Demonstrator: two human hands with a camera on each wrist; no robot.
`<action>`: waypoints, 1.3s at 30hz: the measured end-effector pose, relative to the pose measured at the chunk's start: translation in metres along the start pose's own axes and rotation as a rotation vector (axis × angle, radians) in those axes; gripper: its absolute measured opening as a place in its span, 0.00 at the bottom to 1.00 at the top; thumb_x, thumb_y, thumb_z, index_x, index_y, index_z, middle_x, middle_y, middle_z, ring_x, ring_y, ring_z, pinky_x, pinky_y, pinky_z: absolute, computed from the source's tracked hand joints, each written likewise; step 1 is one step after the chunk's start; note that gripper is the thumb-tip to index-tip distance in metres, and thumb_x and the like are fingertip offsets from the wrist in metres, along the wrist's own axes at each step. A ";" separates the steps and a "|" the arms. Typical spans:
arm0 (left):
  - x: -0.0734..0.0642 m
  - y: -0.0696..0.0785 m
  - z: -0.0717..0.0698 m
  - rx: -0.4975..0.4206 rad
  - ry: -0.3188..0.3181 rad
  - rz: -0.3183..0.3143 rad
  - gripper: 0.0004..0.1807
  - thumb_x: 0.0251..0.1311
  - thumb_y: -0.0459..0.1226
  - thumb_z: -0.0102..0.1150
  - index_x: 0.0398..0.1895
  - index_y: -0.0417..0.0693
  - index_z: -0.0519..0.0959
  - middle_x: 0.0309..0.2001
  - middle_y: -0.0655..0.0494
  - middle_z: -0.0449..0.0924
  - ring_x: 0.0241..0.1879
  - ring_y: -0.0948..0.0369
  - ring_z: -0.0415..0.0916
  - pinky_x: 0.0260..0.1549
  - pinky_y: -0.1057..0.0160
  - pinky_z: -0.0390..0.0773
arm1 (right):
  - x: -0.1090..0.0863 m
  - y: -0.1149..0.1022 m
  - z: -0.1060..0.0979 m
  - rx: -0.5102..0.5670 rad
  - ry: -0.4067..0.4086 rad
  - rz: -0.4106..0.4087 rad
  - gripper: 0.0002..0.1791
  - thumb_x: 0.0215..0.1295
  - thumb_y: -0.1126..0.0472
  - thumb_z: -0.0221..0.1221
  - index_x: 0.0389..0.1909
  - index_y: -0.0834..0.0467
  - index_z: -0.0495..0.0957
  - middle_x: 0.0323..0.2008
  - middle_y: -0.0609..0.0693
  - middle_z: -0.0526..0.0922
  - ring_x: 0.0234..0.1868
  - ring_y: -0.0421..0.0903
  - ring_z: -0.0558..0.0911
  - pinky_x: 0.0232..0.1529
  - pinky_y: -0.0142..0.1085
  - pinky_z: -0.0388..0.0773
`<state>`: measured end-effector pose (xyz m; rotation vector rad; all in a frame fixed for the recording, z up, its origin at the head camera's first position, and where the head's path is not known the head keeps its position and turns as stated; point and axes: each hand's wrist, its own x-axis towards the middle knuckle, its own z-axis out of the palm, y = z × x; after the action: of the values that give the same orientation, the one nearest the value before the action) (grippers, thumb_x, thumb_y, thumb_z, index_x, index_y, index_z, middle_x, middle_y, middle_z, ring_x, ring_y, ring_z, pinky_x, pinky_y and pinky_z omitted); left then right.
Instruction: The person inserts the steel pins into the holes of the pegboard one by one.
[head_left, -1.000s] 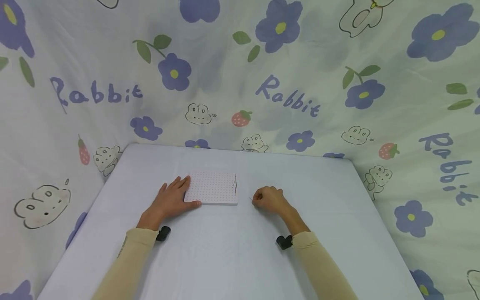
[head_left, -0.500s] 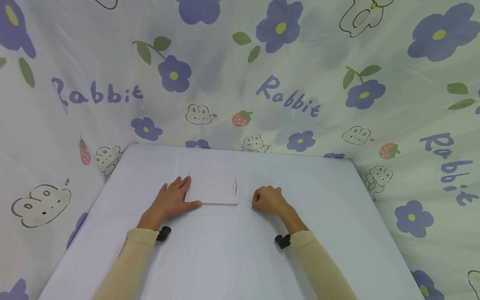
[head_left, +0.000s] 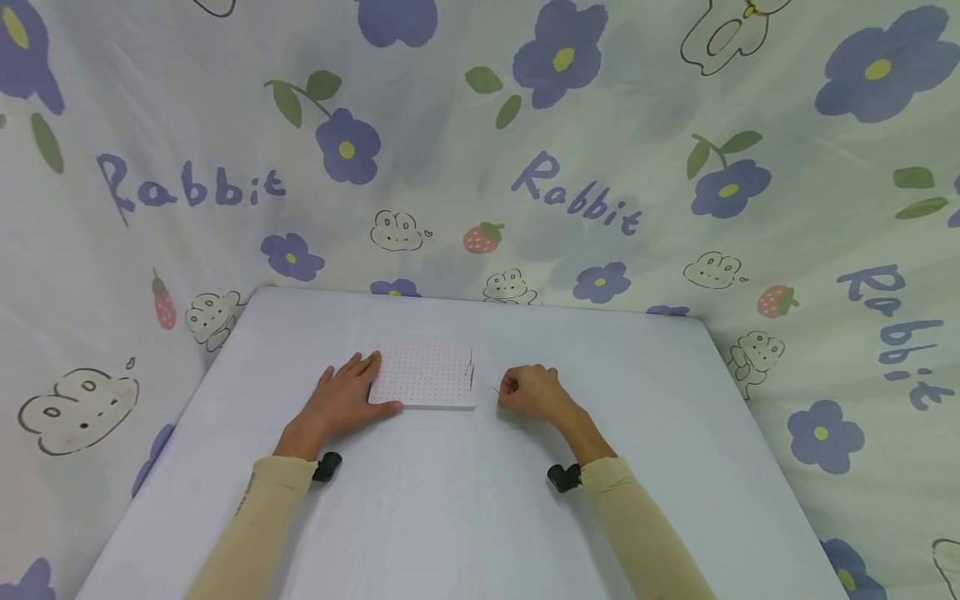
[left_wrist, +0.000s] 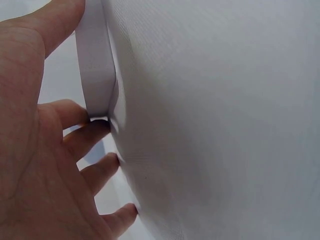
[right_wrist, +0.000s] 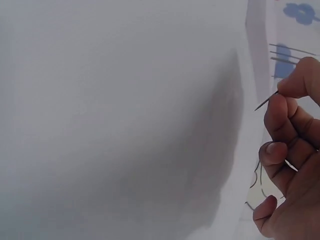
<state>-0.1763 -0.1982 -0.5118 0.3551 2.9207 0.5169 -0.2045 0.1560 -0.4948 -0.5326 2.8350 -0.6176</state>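
Note:
A white board (head_left: 423,379) with a grid of small dots lies flat on the table, its thick side (left_wrist: 94,65) showing in the left wrist view. My left hand (head_left: 341,404) rests against its near left corner, fingers spread and fairly straight, thumb along the near edge. Right of the board, my right hand (head_left: 536,392) pinches a needle (right_wrist: 266,101) between thumb and index finger, its pointed end sticking out. The needle's other end is hidden by the fingers. Several thin needles (right_wrist: 292,60) stand up from the board's right edge.
The table (head_left: 450,517) has a plain white cover. Behind it and at both sides hangs a curtain (head_left: 450,150) printed with flowers and rabbits. A small black camera (head_left: 564,477) sits at the right wrist, another camera (head_left: 327,467) at the left.
My right hand has shifted slightly left and away from me with the needle, whose tilt has changed. The left hand and the board have stayed in place.

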 end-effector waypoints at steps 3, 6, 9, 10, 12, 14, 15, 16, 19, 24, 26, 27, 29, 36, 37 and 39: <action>0.000 0.000 0.000 0.001 -0.001 -0.001 0.63 0.55 0.70 0.59 0.79 0.37 0.50 0.78 0.38 0.52 0.78 0.39 0.44 0.70 0.28 0.41 | 0.003 -0.004 -0.005 0.028 0.019 -0.027 0.04 0.57 0.55 0.62 0.25 0.48 0.80 0.20 0.37 0.79 0.25 0.40 0.76 0.47 0.53 0.66; 0.000 0.001 0.000 0.002 0.003 0.001 0.62 0.55 0.70 0.59 0.79 0.37 0.50 0.78 0.38 0.52 0.78 0.39 0.45 0.70 0.28 0.41 | 0.004 -0.009 -0.008 0.056 0.031 -0.054 0.04 0.57 0.55 0.63 0.26 0.48 0.79 0.20 0.37 0.79 0.25 0.39 0.75 0.48 0.53 0.67; 0.000 0.001 0.000 0.002 0.006 0.004 0.62 0.56 0.70 0.60 0.79 0.36 0.51 0.78 0.38 0.53 0.77 0.38 0.45 0.70 0.28 0.42 | 0.005 -0.012 -0.010 0.093 0.043 -0.067 0.03 0.57 0.55 0.63 0.27 0.48 0.79 0.21 0.38 0.79 0.25 0.40 0.75 0.51 0.55 0.66; 0.000 0.001 -0.001 0.002 0.007 0.004 0.62 0.56 0.69 0.60 0.79 0.36 0.51 0.78 0.38 0.53 0.77 0.38 0.45 0.69 0.28 0.42 | 0.006 -0.014 -0.010 0.103 0.048 -0.070 0.03 0.56 0.55 0.62 0.27 0.48 0.79 0.21 0.38 0.79 0.25 0.40 0.75 0.52 0.56 0.66; 0.000 0.001 -0.001 0.001 0.005 0.004 0.62 0.56 0.69 0.60 0.79 0.36 0.51 0.78 0.38 0.53 0.77 0.38 0.45 0.70 0.28 0.42 | 0.007 -0.016 -0.010 0.119 0.056 -0.075 0.03 0.56 0.54 0.62 0.27 0.48 0.79 0.22 0.38 0.79 0.25 0.40 0.75 0.56 0.58 0.65; -0.001 0.001 -0.001 0.001 0.003 0.004 0.62 0.56 0.69 0.59 0.79 0.36 0.51 0.78 0.38 0.53 0.77 0.38 0.45 0.69 0.28 0.42 | 0.008 -0.018 -0.010 0.134 0.063 -0.075 0.02 0.56 0.54 0.61 0.27 0.47 0.79 0.22 0.38 0.79 0.26 0.40 0.75 0.59 0.61 0.64; -0.001 0.001 -0.001 0.001 0.001 0.005 0.62 0.56 0.69 0.59 0.79 0.36 0.51 0.78 0.38 0.53 0.77 0.38 0.45 0.69 0.28 0.42 | 0.009 -0.019 -0.009 0.138 0.066 -0.075 0.02 0.56 0.54 0.61 0.27 0.47 0.79 0.23 0.38 0.79 0.26 0.40 0.76 0.60 0.61 0.64; -0.001 0.001 -0.001 0.000 -0.001 0.006 0.62 0.56 0.70 0.59 0.79 0.36 0.51 0.78 0.38 0.52 0.77 0.38 0.45 0.69 0.28 0.42 | 0.010 -0.020 -0.009 0.143 0.069 -0.078 0.02 0.56 0.54 0.61 0.28 0.47 0.79 0.23 0.38 0.79 0.26 0.40 0.76 0.61 0.62 0.64; 0.000 0.000 0.000 -0.003 -0.004 0.007 0.62 0.56 0.70 0.59 0.79 0.36 0.51 0.78 0.38 0.52 0.77 0.38 0.45 0.69 0.28 0.42 | 0.012 -0.023 -0.009 0.153 0.079 -0.087 0.02 0.56 0.55 0.61 0.28 0.47 0.79 0.24 0.38 0.80 0.27 0.40 0.76 0.61 0.62 0.64; 0.000 0.000 0.000 -0.004 -0.001 0.005 0.62 0.56 0.70 0.59 0.79 0.36 0.51 0.78 0.39 0.52 0.78 0.39 0.44 0.70 0.28 0.41 | 0.014 -0.029 -0.010 0.165 0.090 -0.103 0.03 0.55 0.55 0.61 0.30 0.48 0.78 0.25 0.39 0.80 0.27 0.40 0.76 0.60 0.59 0.65; 0.000 0.000 0.000 -0.001 -0.001 0.004 0.62 0.56 0.70 0.59 0.79 0.36 0.51 0.78 0.39 0.52 0.78 0.39 0.44 0.70 0.28 0.41 | 0.014 -0.032 -0.011 0.171 0.095 -0.108 0.03 0.55 0.55 0.61 0.30 0.48 0.78 0.26 0.39 0.80 0.27 0.40 0.75 0.58 0.56 0.65; 0.001 0.000 0.000 0.002 -0.001 0.004 0.62 0.55 0.70 0.59 0.79 0.36 0.51 0.78 0.39 0.52 0.78 0.39 0.45 0.70 0.28 0.41 | 0.014 -0.033 -0.011 0.180 0.097 -0.110 0.03 0.55 0.56 0.61 0.30 0.48 0.78 0.26 0.39 0.80 0.27 0.40 0.75 0.56 0.54 0.66; 0.000 -0.001 0.000 0.002 -0.003 0.000 0.62 0.55 0.70 0.59 0.79 0.37 0.51 0.78 0.39 0.52 0.78 0.39 0.44 0.70 0.28 0.41 | 0.014 -0.035 -0.011 0.199 0.103 -0.114 0.03 0.55 0.56 0.61 0.30 0.49 0.77 0.27 0.40 0.80 0.28 0.41 0.75 0.51 0.48 0.69; 0.001 -0.001 0.000 0.001 -0.003 -0.001 0.62 0.56 0.70 0.59 0.79 0.37 0.50 0.78 0.39 0.52 0.78 0.39 0.44 0.70 0.28 0.41 | 0.015 -0.037 -0.009 0.232 0.098 -0.104 0.03 0.57 0.56 0.62 0.32 0.48 0.77 0.29 0.40 0.81 0.30 0.40 0.76 0.28 0.32 0.73; 0.001 -0.001 0.000 0.001 -0.004 -0.001 0.62 0.56 0.70 0.59 0.79 0.37 0.50 0.78 0.39 0.52 0.78 0.39 0.44 0.70 0.28 0.41 | 0.015 -0.037 -0.008 0.232 0.096 -0.103 0.03 0.58 0.56 0.62 0.32 0.48 0.77 0.30 0.40 0.81 0.31 0.40 0.76 0.28 0.32 0.73; 0.001 -0.001 0.000 0.004 -0.006 -0.001 0.62 0.56 0.70 0.59 0.79 0.37 0.50 0.78 0.40 0.52 0.78 0.39 0.44 0.70 0.28 0.41 | 0.015 -0.038 -0.007 0.239 0.094 -0.105 0.03 0.58 0.56 0.62 0.32 0.48 0.77 0.30 0.40 0.81 0.31 0.41 0.77 0.29 0.32 0.73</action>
<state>-0.1775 -0.1985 -0.5121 0.3551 2.9164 0.5083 -0.2090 0.1208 -0.4738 -0.6261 2.7771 -1.0099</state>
